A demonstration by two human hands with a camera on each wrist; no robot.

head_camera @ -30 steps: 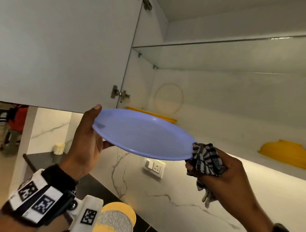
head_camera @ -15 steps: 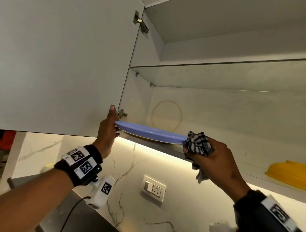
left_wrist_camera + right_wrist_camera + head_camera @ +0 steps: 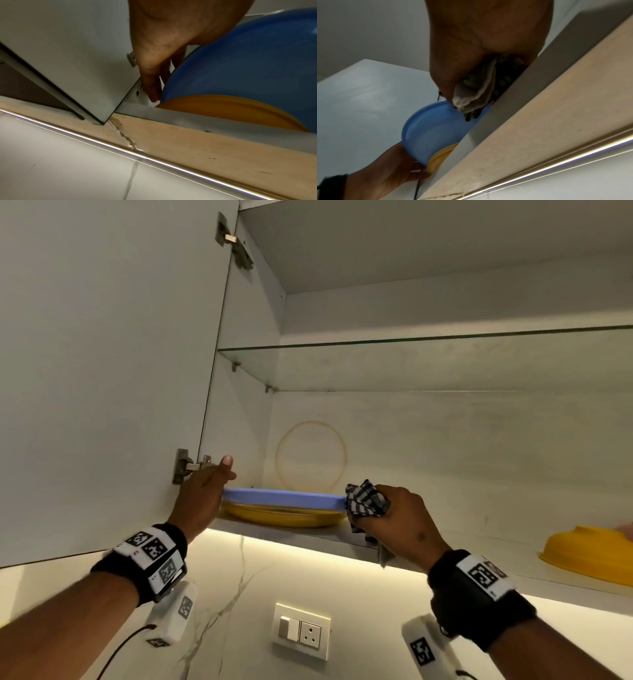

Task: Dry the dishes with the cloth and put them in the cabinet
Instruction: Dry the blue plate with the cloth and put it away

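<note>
From the head view, I have the blue plate (image 3: 284, 498) level over the stack of yellow plates (image 3: 281, 517) at the left end of the cabinet's bottom shelf (image 3: 301, 534), just above them or touching, I cannot tell which. My left hand (image 3: 205, 494) takes its left rim, thumb up near the door hinge (image 3: 186, 469). My right hand (image 3: 394, 510) holds the right rim through the bunched checked cloth (image 3: 366, 498). A yellow bowl (image 3: 589, 556) sits far right on the same shelf.

In the left wrist view, the fingers (image 3: 152, 86) lie nearly straight along the plate's (image 3: 248, 65) edge, close to the cabinet door (image 3: 68, 47).

In the right wrist view, the fingers are curled round the cloth (image 3: 476, 92), pinching the plate's (image 3: 436, 128) rim with it.

I judge the plate to be light, stiff plastic, smooth enough to slide on the stack, so opposite rims are the places to hold it.
</note>
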